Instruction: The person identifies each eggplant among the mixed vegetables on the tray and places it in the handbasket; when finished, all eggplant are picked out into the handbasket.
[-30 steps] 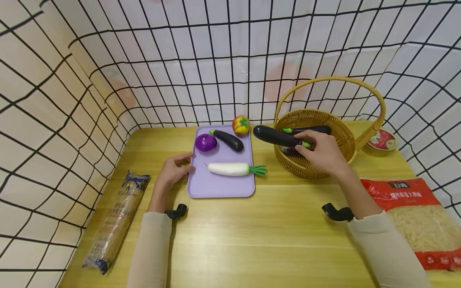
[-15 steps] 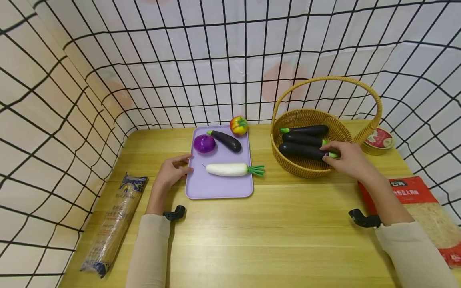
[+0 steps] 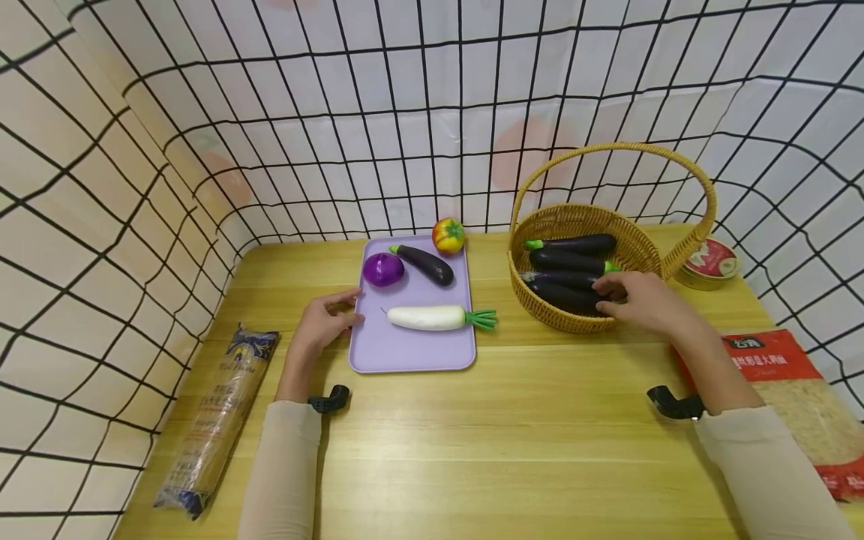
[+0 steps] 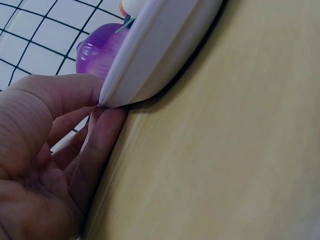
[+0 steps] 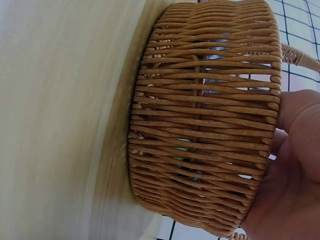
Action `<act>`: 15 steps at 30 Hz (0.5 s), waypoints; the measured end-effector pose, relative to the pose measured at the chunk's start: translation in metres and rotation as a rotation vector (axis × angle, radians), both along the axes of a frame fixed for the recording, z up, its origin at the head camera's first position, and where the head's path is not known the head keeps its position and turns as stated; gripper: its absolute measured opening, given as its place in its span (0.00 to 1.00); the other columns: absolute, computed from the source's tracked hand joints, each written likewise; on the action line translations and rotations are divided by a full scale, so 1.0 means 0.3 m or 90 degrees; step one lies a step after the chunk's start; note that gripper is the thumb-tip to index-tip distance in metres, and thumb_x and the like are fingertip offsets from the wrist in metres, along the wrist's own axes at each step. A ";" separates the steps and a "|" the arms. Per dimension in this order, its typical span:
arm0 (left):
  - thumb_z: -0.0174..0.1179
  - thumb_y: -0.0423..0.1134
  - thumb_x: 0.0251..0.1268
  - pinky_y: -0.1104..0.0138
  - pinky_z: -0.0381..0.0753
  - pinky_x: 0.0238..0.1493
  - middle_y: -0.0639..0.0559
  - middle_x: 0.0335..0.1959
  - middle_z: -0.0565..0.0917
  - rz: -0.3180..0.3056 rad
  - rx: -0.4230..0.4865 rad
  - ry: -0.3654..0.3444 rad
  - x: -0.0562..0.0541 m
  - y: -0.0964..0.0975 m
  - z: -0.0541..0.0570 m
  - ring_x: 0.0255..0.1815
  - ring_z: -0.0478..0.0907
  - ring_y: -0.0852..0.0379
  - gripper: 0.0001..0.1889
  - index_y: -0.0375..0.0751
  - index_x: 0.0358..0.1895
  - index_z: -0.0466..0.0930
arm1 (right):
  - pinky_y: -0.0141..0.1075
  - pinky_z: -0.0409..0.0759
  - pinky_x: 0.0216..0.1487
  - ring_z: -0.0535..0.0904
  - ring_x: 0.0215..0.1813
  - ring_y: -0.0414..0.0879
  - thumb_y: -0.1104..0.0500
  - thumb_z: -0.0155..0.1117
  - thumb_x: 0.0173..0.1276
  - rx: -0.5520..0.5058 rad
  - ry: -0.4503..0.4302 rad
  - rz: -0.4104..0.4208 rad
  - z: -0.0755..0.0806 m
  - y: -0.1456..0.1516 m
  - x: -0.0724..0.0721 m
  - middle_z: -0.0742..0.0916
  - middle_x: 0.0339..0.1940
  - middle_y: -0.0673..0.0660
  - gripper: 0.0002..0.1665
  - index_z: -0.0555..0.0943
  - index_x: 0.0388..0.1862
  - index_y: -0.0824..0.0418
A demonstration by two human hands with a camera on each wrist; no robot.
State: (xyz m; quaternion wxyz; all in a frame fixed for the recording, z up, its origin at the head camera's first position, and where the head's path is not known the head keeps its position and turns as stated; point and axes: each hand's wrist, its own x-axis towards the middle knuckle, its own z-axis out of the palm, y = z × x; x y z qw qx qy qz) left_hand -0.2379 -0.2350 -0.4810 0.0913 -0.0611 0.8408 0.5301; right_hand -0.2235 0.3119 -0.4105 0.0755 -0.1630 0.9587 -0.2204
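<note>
In the head view my left hand (image 3: 324,324) pinches the left rim of a lilac tray (image 3: 412,356); the left wrist view shows the thumb over the rim and fingers under it. On the tray lie a purple onion (image 3: 383,270), a small eggplant (image 3: 425,264), a white radish (image 3: 427,318) with green leaves and a red-yellow tomato-like piece (image 3: 448,235). My right hand (image 3: 637,300) reaches over the front of a wicker basket (image 3: 574,324), thumb and fingers round the right end of the front eggplant (image 3: 565,298). That end is hidden. Several eggplants lie in the basket.
A bag of spaghetti (image 3: 219,420) lies at the left. At the right are a red bag of pasta (image 3: 803,397) and a round tin (image 3: 712,262) behind the basket. The arched basket handle (image 3: 617,146) rises above it. Black wire grid (image 3: 466,135) encloses the table's back and sides.
My right hand carried the eggplant from the basket's left side over and into it, then moved slightly left and toward the front; the eggplant now lies lower at the front. Left hand unchanged.
</note>
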 end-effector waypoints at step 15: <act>0.71 0.34 0.63 0.66 0.90 0.43 0.44 0.61 0.77 0.004 0.000 -0.004 -0.003 -0.003 -0.004 0.50 0.81 0.48 0.31 0.56 0.71 0.78 | 0.57 0.81 0.56 0.84 0.54 0.59 0.48 0.64 0.77 -0.130 0.081 -0.084 0.023 -0.112 0.043 0.88 0.52 0.63 0.24 0.81 0.63 0.61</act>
